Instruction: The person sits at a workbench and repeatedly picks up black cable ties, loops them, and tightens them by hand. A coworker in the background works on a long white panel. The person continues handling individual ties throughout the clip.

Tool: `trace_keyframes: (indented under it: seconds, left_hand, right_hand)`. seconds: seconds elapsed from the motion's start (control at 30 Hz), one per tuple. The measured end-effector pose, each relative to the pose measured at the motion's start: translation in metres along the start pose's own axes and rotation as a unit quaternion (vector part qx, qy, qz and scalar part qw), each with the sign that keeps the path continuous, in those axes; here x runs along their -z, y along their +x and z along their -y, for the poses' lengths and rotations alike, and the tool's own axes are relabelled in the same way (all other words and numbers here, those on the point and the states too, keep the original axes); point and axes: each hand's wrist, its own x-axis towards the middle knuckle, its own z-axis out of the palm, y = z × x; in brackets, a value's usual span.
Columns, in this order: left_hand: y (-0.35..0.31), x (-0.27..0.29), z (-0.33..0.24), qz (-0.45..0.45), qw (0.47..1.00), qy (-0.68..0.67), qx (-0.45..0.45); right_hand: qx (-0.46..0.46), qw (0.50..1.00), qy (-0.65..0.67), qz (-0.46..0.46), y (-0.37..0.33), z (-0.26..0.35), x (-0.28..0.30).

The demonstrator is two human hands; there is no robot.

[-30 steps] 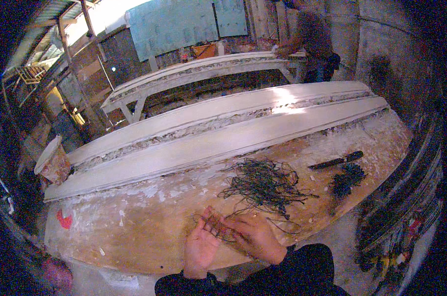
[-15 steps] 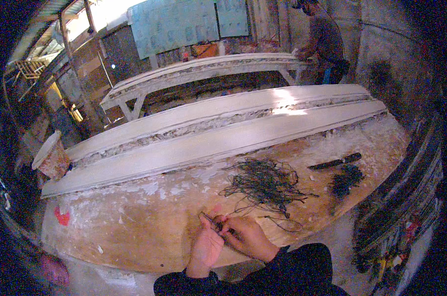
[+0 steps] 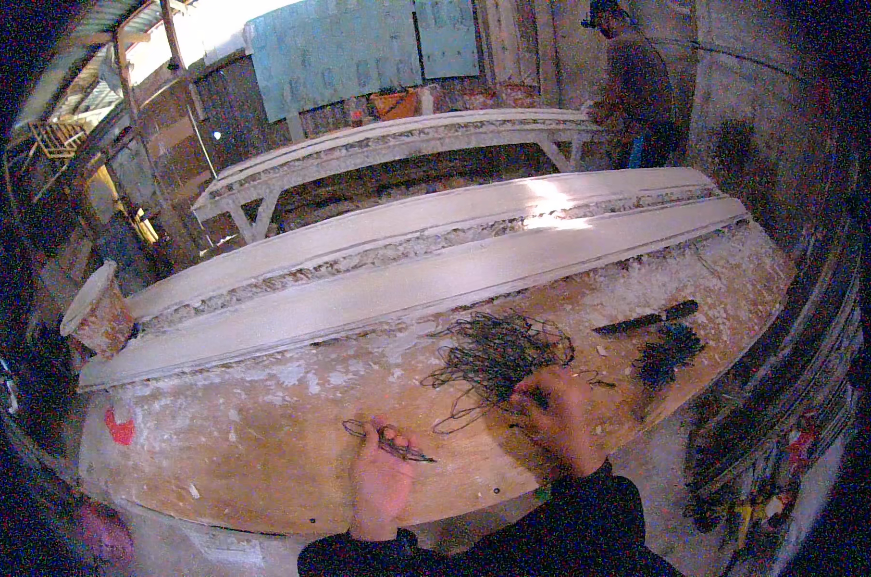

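Near the front edge of the worktable, my left hand [image 3: 382,476] is closed around a small bundle of dark cord [image 3: 393,442], whose looped end sticks out to the left. My right hand [image 3: 562,418] is at the near right side of a loose, tangled heap of thin dark cord [image 3: 498,351]. Motion smears its fingers, so their grip does not show clearly. To the right of the heap lie a black-handled knife [image 3: 647,317] and a compact dark clump of cut strands [image 3: 668,353].
Long white plaster-coated boards [image 3: 407,274] run along the worktable's [image 3: 224,452] far side. A plaster-stained bucket [image 3: 101,313] stands at their left end, with a red scrap [image 3: 119,427] nearer me. Behind is another long bench [image 3: 407,135], where a person [image 3: 637,82] stands.
My hands have come apart. The right one has moved from the left hand over to the cord heap, while the left keeps the small bundle, now more visible.
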Motion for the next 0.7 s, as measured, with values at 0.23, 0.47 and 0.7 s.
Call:
trace_keyframes:
  seconds: [0.23,0.47,0.7]
  left_hand:
    - [0.001,0.007,-0.002,0.011,1.0,0.005,0.001]
    - [0.0,0.006,-0.002,0.039,0.999,0.01,0.0]
    - [0.002,0.009,-0.003,0.046,0.999,0.001,0.012]
  right_hand:
    - [-0.108,0.994,0.017,-0.024,-0.003,-0.021,-0.001]
    - [-0.108,0.994,-0.012,-0.018,-0.002,-0.034,-0.001]
    - [-0.129,0.99,-0.006,-0.048,0.003,-0.013,0.006]
